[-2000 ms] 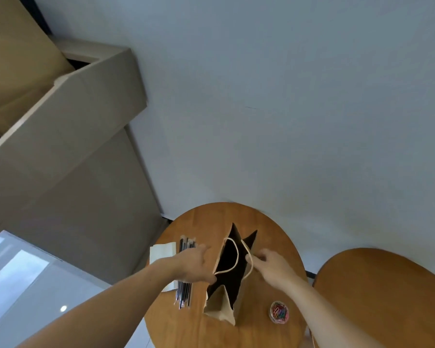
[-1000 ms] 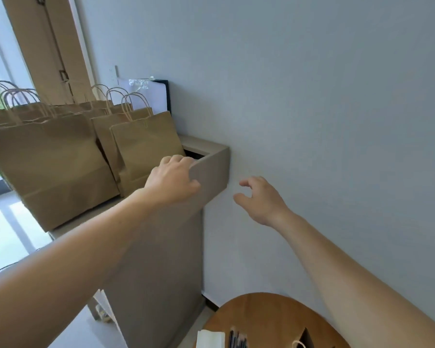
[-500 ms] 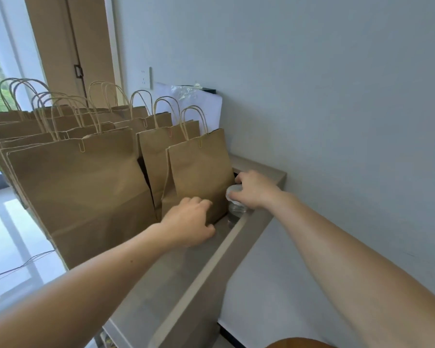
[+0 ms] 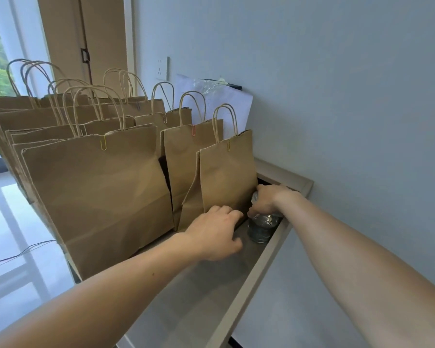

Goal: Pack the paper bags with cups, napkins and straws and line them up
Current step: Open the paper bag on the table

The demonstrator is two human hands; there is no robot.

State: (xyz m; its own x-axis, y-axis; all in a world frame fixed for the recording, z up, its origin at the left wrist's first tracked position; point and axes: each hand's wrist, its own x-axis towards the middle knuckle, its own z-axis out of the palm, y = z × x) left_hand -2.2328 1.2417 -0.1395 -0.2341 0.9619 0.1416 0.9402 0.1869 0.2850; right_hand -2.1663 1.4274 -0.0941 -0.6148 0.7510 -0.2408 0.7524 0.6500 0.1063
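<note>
Several brown paper bags with twine handles stand in rows on a grey shelf (image 4: 211, 292), each closed with a paper clip. The nearest small bag (image 4: 226, 177) stands at the right end of the row. Beside it, against the shelf's raised rim, stands a stack of clear plastic cups (image 4: 261, 228). My right hand (image 4: 268, 200) grips the top of that stack. My left hand (image 4: 215, 233) hovers with loosely curled fingers at the base of the small bag, holding nothing.
A large bag (image 4: 98, 194) fills the front left of the shelf. A white sheet and plastic wrap (image 4: 211, 94) lean on the wall behind the bags. A wall socket (image 4: 162, 68) and a door (image 4: 86, 46) lie beyond.
My view swung up from the round table to the shelf. My right hand reached the cup stack and took hold of it. My left hand moved from the shelf's rim toward the small bag's base.
</note>
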